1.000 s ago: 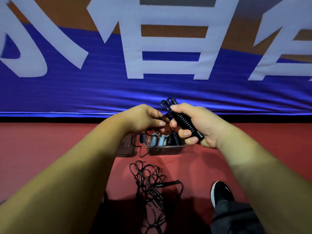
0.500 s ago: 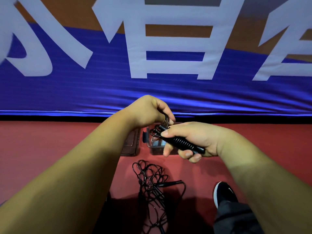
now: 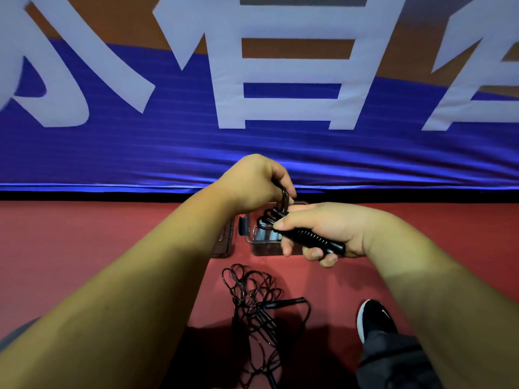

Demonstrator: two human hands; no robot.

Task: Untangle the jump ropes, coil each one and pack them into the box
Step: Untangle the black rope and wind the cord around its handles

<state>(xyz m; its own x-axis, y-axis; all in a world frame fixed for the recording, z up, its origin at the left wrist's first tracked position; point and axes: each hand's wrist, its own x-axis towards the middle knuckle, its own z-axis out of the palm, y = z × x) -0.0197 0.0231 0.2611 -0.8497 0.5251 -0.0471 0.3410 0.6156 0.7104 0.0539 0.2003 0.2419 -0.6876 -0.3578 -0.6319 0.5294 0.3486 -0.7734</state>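
R hand [image 3: 323, 231] curled tight round the ribbed black handle [image 3: 311, 238], thumb on top, cord loops [image 3: 268, 217] bunched at its front end. L hand [image 3: 252, 183] closed, pinching one loop of that rope just above the clear box [image 3: 264, 247]. Box sits on red floor, lid [image 3: 224, 242] beside it; contents partly hidden, possibly ropes already packed. Second rope [image 3: 252, 301] lies tangled nearer the person.

Risks: coil unsecured, so if L pinch slackens before drop-in, loops likely spring apart and snag box rim. Shoe [image 3: 375, 315] is near the floor tangle; a step could drag it.
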